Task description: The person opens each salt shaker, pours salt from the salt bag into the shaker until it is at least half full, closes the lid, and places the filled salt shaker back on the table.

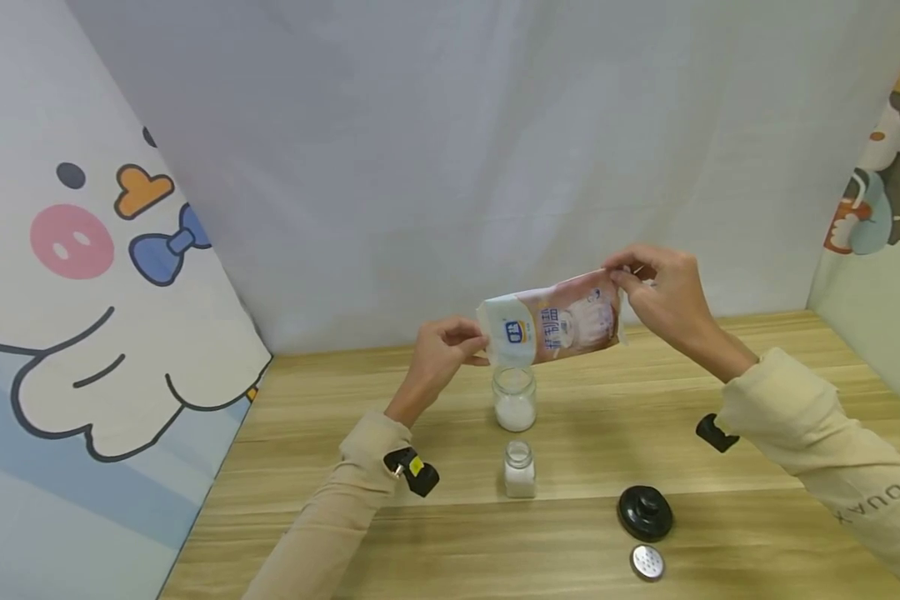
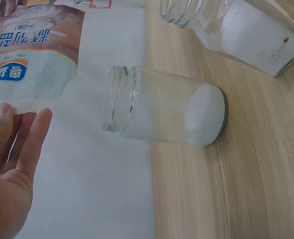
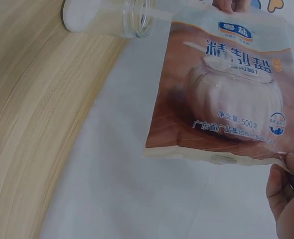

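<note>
A salt bag [image 1: 570, 325], pinkish brown with a pale end, is held sideways above the table. The left hand [image 1: 444, 354] pinches its pale end; the right hand [image 1: 667, 292] pinches a corner at the higher end. Under the bag's lower edge stands a glass jar [image 1: 515, 404], upright with white salt at the bottom. A faint whitish stream [image 2: 92, 85] runs between bag and jar mouth in the left wrist view. Nearer the front, a small glass bottle [image 1: 520, 473] stands upright without a cap, with white grains inside.
A round black lid [image 1: 645, 512] lies toward the front right of the wooden table [image 1: 307, 500]. Just in front of it is a silver cap [image 1: 648, 562] with holes. A pale cloth [image 1: 450, 167] hangs behind, and cartoon panels [image 1: 105, 333] stand at the sides.
</note>
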The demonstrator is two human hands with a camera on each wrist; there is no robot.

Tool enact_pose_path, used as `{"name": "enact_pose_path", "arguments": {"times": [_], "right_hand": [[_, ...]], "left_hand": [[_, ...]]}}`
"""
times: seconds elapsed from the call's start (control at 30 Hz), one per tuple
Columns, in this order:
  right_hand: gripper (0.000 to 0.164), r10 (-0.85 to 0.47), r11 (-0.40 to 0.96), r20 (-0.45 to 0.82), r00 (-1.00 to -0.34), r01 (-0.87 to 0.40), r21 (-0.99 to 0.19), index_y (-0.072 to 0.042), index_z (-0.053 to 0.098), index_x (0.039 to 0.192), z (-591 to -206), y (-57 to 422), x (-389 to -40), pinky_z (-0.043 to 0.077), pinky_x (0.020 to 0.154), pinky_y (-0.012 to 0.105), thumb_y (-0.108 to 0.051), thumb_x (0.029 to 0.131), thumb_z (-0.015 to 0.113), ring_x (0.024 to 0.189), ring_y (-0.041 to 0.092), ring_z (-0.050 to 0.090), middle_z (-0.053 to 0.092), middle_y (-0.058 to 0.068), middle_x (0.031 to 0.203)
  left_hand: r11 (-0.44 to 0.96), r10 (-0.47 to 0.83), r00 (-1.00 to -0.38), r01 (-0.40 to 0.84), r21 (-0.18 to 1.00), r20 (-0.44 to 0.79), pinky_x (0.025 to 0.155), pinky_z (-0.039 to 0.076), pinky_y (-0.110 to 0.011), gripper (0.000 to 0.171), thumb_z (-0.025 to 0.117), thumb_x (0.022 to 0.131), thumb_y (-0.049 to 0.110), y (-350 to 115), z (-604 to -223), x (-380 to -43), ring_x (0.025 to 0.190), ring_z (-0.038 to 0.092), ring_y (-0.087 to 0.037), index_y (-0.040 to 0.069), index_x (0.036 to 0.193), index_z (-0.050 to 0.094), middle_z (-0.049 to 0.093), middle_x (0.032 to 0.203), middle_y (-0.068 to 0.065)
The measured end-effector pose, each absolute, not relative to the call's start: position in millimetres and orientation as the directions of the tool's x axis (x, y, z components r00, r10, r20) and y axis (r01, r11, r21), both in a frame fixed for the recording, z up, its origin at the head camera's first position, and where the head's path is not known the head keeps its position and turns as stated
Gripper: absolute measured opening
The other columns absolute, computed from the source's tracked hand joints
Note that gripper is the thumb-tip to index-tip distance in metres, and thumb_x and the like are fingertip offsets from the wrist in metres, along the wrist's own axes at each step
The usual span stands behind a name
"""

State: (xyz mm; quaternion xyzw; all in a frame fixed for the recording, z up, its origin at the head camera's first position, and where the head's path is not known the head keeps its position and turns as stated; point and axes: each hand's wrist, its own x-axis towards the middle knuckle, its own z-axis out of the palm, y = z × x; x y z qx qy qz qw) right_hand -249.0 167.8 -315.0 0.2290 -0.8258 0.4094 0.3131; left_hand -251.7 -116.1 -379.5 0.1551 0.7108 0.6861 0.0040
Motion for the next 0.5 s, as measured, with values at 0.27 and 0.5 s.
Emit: {"name": "enact_pose_path", "arguments": {"times": [0.27,0.5], "right_hand": [[0.016,-0.113,0.553,0.707,-0.698,-0.636,-0.539,0.003,0.071,0.09,-314.0,167.3,-248.1,0.047,0.063,0.011,0.011,0.085,0.058,0.068,0.013,0.058,0.069,0.014,0.083],[0.016,-0.109,0.542,0.706,-0.7,-0.637,-0.548,0.003,0.071,0.091,-313.2,166.1,-246.1,0.047,0.063,0.012,0.01,0.086,0.058,0.068,0.018,0.059,0.069,0.015,0.084]], "left_hand": [[0.031,0.222,-0.954,0.215,0.976,0.203,0.075,0.058,-0.044,0.012,0.062,0.085,-0.01,-112.9,-359.6,-235.8,0.08,0.065,-0.025,-0.019,0.093,0.06,0.062,0.09,-0.03],[0.012,0.223,-0.952,0.217,0.976,0.209,0.074,0.058,-0.044,0.011,0.063,0.085,-0.009,-115.7,-378.4,-250.9,0.079,0.064,-0.022,-0.017,0.093,0.061,0.062,0.09,-0.028]]}}
